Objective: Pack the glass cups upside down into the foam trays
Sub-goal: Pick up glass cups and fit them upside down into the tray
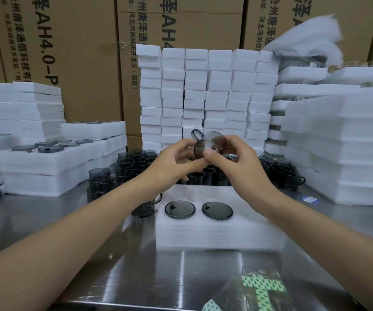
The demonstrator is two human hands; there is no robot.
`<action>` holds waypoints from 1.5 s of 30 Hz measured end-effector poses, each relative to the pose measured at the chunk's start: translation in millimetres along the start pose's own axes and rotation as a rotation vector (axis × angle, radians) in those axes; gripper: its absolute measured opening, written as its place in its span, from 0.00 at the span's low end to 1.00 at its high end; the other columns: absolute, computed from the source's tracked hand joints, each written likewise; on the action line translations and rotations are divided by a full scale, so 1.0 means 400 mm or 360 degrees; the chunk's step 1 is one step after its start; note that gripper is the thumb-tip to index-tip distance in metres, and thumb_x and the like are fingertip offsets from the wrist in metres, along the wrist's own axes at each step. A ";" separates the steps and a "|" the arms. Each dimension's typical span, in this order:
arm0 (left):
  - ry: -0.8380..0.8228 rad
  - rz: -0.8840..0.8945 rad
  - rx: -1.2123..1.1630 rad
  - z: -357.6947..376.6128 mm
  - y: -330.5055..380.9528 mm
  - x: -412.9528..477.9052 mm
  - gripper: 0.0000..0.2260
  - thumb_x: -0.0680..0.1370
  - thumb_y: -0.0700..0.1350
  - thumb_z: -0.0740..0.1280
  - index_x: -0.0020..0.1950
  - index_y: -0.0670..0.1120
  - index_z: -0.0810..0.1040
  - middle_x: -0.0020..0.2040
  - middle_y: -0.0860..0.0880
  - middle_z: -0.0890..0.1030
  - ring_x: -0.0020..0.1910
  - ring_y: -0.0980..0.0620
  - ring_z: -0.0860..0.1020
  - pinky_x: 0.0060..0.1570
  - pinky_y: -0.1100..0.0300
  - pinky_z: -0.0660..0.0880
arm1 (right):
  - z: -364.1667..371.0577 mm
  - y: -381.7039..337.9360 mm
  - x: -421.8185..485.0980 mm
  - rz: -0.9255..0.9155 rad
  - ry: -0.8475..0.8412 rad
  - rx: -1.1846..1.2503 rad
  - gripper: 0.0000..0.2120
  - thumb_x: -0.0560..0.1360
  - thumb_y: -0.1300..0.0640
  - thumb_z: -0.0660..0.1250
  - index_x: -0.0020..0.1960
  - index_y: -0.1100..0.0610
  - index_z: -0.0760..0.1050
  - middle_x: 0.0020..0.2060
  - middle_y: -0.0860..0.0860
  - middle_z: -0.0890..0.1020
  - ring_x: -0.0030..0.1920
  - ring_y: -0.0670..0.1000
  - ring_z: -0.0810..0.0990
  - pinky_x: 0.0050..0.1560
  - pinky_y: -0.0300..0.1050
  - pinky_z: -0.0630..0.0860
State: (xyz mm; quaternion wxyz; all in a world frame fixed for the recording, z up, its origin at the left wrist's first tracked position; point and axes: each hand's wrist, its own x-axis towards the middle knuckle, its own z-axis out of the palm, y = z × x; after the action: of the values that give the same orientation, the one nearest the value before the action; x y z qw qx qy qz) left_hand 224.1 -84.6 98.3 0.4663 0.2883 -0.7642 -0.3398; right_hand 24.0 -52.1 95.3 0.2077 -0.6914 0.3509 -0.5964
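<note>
Overhead, smoky glass cup [207, 145] in both hands' grip, above foam tray [217, 230], seemingly two cups [180, 209] seated.

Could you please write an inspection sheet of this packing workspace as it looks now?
Surface: reflective metal table.
Job's things: foam tray holds two inverted cups; loose cups crowd behind; a held cup.
Clutter: plastic bag at near edge.
Grippers: left hand and right hand both hold the held cup.
Cables: nothing seen.
Surroundings: foam stacks, cardboard boxes.
</note>
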 end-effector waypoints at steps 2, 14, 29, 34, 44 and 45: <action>-0.0036 -0.0002 0.0020 0.001 -0.005 -0.002 0.22 0.79 0.53 0.78 0.71 0.56 0.76 0.60 0.56 0.86 0.53 0.55 0.85 0.48 0.57 0.77 | 0.003 0.001 -0.001 -0.0004 -0.0011 0.0012 0.12 0.78 0.49 0.77 0.59 0.47 0.81 0.52 0.40 0.85 0.50 0.42 0.84 0.49 0.35 0.78; 0.0086 0.0088 0.0045 -0.002 -0.010 0.003 0.22 0.74 0.51 0.80 0.66 0.52 0.78 0.56 0.52 0.88 0.53 0.45 0.85 0.52 0.48 0.82 | 0.003 0.006 -0.002 -0.0069 -0.0033 -0.0058 0.19 0.75 0.46 0.78 0.63 0.43 0.78 0.55 0.35 0.83 0.57 0.41 0.83 0.54 0.40 0.80; 0.0104 0.0102 0.0106 -0.005 -0.010 0.005 0.24 0.78 0.48 0.79 0.71 0.60 0.76 0.61 0.52 0.85 0.53 0.57 0.85 0.45 0.65 0.80 | 0.005 0.015 0.002 -0.0041 -0.0024 -0.0118 0.15 0.75 0.47 0.77 0.60 0.43 0.79 0.54 0.36 0.83 0.57 0.43 0.82 0.55 0.44 0.80; 0.0106 0.0135 0.0172 -0.010 -0.013 0.004 0.26 0.75 0.53 0.80 0.70 0.65 0.76 0.62 0.56 0.85 0.60 0.57 0.85 0.52 0.62 0.82 | 0.005 0.015 0.001 -0.0039 -0.0034 -0.0174 0.16 0.75 0.49 0.78 0.61 0.44 0.79 0.55 0.35 0.83 0.58 0.43 0.82 0.59 0.53 0.81; 0.0081 0.0102 0.0147 -0.003 -0.006 0.002 0.24 0.77 0.51 0.81 0.69 0.55 0.76 0.56 0.54 0.89 0.59 0.56 0.86 0.61 0.56 0.77 | 0.013 0.002 -0.004 -0.0018 -0.0073 -0.0080 0.19 0.77 0.39 0.70 0.66 0.42 0.77 0.54 0.34 0.82 0.56 0.43 0.82 0.49 0.30 0.76; 0.0079 0.0098 0.0159 -0.002 -0.006 0.001 0.23 0.77 0.50 0.81 0.68 0.55 0.76 0.55 0.54 0.89 0.58 0.57 0.86 0.58 0.59 0.77 | 0.012 0.004 -0.003 -0.0011 -0.0069 -0.0066 0.17 0.79 0.41 0.70 0.65 0.43 0.78 0.54 0.35 0.82 0.56 0.44 0.82 0.50 0.30 0.76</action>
State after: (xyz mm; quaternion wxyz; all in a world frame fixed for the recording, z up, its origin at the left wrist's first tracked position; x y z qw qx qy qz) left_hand 224.8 -86.6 96.9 0.4803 0.2958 -0.7770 -0.2795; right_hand 28.5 -53.0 92.4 0.1990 -0.7095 0.3563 -0.5745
